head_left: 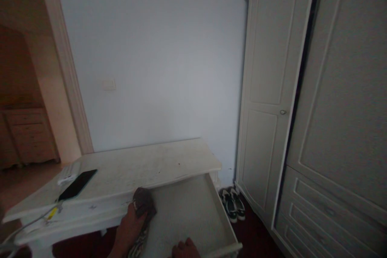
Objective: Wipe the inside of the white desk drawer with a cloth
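Observation:
A white drawer (187,205) is pulled far out of the white desk (169,157). My left hand (131,223) is closed on a bunched dark cloth (143,203) at the drawer's left side wall. A striped part of fabric hangs below that hand, along the drawer's side. At the bottom edge of the view, my right hand (186,248) has its fingers curled over the drawer's front; its lower part is cut off.
A dark phone or tablet (78,184) lies on the desk's left part, beside a white box-like item (69,172) and a cable with a yellow tag (52,213). Right of the drawer, dark shoes (232,203) stand on the red floor, near the tall white wardrobe (266,88).

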Action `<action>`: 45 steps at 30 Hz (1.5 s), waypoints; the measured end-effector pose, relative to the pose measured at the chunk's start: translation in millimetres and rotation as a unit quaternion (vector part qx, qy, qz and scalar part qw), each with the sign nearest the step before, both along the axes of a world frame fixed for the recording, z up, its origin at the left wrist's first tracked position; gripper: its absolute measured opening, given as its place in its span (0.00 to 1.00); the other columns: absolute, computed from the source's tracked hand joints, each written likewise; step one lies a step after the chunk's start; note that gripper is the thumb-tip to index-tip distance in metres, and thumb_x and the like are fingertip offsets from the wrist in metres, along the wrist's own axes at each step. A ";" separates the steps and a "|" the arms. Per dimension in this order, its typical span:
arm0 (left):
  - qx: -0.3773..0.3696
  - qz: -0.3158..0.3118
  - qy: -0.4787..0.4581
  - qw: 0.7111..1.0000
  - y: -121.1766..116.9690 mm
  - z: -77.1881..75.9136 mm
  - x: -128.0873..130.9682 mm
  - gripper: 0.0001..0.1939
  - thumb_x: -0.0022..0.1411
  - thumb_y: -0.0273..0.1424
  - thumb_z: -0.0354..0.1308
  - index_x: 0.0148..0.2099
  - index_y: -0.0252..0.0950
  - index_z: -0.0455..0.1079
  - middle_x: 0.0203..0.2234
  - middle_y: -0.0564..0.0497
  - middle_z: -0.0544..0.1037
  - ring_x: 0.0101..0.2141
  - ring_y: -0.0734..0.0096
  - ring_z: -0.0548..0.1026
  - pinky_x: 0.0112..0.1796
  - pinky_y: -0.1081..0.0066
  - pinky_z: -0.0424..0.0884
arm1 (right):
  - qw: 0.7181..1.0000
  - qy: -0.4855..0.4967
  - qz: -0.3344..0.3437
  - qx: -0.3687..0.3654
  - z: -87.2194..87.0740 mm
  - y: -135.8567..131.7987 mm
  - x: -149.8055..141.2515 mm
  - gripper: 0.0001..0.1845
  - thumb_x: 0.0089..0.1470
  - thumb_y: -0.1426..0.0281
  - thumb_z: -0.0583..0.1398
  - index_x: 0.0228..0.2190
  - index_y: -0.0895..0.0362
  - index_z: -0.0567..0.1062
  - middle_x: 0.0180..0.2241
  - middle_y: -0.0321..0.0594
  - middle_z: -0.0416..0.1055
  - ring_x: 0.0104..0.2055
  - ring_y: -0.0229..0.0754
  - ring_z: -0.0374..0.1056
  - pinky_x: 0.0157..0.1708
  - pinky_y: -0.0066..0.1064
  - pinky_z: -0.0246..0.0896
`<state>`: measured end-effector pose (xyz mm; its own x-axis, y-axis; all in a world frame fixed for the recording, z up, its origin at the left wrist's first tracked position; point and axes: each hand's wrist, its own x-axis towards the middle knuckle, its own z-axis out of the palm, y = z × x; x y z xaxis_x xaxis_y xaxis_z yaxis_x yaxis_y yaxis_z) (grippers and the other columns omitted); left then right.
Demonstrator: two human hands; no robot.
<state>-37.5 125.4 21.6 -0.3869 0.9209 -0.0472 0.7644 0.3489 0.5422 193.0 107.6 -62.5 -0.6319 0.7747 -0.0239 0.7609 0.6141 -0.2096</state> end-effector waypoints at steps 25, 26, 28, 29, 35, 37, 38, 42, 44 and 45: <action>0.018 0.038 0.006 0.999 9.9 11.0 3.9 0.30 0.66 0.41 0.54 0.63 0.26 0.62 0.54 0.27 0.78 0.55 0.42 0.78 0.49 0.58 0.71 | 1.000 0.025 -0.012 -0.002 65.5 -50.8 21.5 0.29 0.54 0.43 0.66 0.41 0.57 0.84 0.43 0.52 0.80 0.51 0.58 0.74 0.57 0.51 0.61; 0.024 0.031 0.003 0.999 12.9 9.2 1.3 0.29 0.65 0.40 0.54 0.63 0.27 0.63 0.56 0.28 0.77 0.56 0.44 0.77 0.49 0.60 0.71 | 1.000 0.025 -0.014 -0.004 66.1 -51.1 21.7 0.29 0.54 0.44 0.67 0.41 0.57 0.84 0.43 0.52 0.80 0.51 0.58 0.74 0.57 0.51 0.60; 0.041 0.014 -0.005 0.999 15.5 4.2 -2.6 0.27 0.65 0.38 0.55 0.63 0.31 0.65 0.58 0.34 0.77 0.57 0.50 0.77 0.51 0.64 0.71 | 1.000 0.027 -0.013 -0.007 66.4 -51.4 22.3 0.29 0.54 0.44 0.67 0.42 0.56 0.84 0.44 0.52 0.80 0.52 0.58 0.74 0.58 0.51 0.60; 0.049 0.007 -0.008 0.999 15.8 1.4 -3.9 0.27 0.65 0.37 0.55 0.63 0.33 0.66 0.59 0.36 0.76 0.58 0.52 0.76 0.51 0.65 0.71 | 0.999 0.029 -0.012 -0.008 66.2 -51.5 22.7 0.30 0.54 0.43 0.66 0.42 0.56 0.84 0.44 0.52 0.80 0.52 0.58 0.74 0.58 0.51 0.60; 0.082 0.023 -0.026 0.996 15.1 -10.7 -4.6 0.28 0.62 0.35 0.57 0.63 0.34 0.67 0.58 0.39 0.77 0.59 0.53 0.75 0.53 0.64 0.71 | 0.999 0.036 -0.012 -0.002 59.1 -49.8 23.4 0.33 0.57 0.40 0.61 0.41 0.56 0.84 0.43 0.53 0.80 0.51 0.58 0.74 0.58 0.53 0.61; 0.091 0.029 -0.033 0.995 15.1 -12.0 -4.1 0.27 0.61 0.36 0.58 0.62 0.35 0.67 0.57 0.40 0.78 0.57 0.53 0.77 0.52 0.64 0.71 | 0.999 0.037 -0.017 -0.001 55.5 -48.8 23.2 0.32 0.56 0.41 0.62 0.41 0.56 0.85 0.44 0.53 0.80 0.52 0.58 0.74 0.58 0.53 0.61; 0.094 0.032 -0.037 0.994 15.1 -12.4 -3.9 0.27 0.61 0.36 0.58 0.62 0.35 0.68 0.56 0.40 0.79 0.57 0.53 0.77 0.51 0.64 0.72 | 0.999 0.038 -0.019 -0.001 54.0 -48.4 23.2 0.31 0.56 0.41 0.63 0.42 0.56 0.84 0.44 0.53 0.80 0.52 0.59 0.73 0.58 0.54 0.61; 0.089 0.052 -0.048 0.994 14.6 -14.3 -2.9 0.27 0.61 0.37 0.59 0.62 0.36 0.67 0.53 0.40 0.81 0.56 0.51 0.78 0.50 0.63 0.72 | 0.999 0.036 -0.017 0.002 53.6 -48.0 23.4 0.30 0.56 0.42 0.63 0.41 0.56 0.85 0.43 0.52 0.80 0.52 0.59 0.73 0.57 0.52 0.62; 0.080 0.059 -0.051 0.994 14.2 -15.7 -2.2 0.28 0.62 0.38 0.58 0.63 0.36 0.65 0.53 0.39 0.80 0.56 0.50 0.78 0.49 0.63 0.72 | 0.999 0.034 -0.014 0.005 56.2 -48.6 23.7 0.29 0.56 0.43 0.63 0.41 0.55 0.85 0.43 0.52 0.80 0.52 0.58 0.73 0.57 0.51 0.62; 0.075 0.062 -0.052 0.994 13.9 -16.3 -1.9 0.29 0.63 0.38 0.57 0.64 0.35 0.64 0.54 0.38 0.80 0.56 0.50 0.78 0.49 0.62 0.72 | 0.999 0.035 -0.014 0.005 57.5 -48.9 23.8 0.28 0.56 0.44 0.63 0.40 0.55 0.85 0.42 0.52 0.80 0.52 0.58 0.73 0.57 0.51 0.62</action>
<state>-39.4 139.3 5.3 -0.4974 0.8666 0.0411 0.6574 0.3456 0.6696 216.7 58.7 -5.0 -0.6105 0.7915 0.0270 0.7612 0.5958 -0.2562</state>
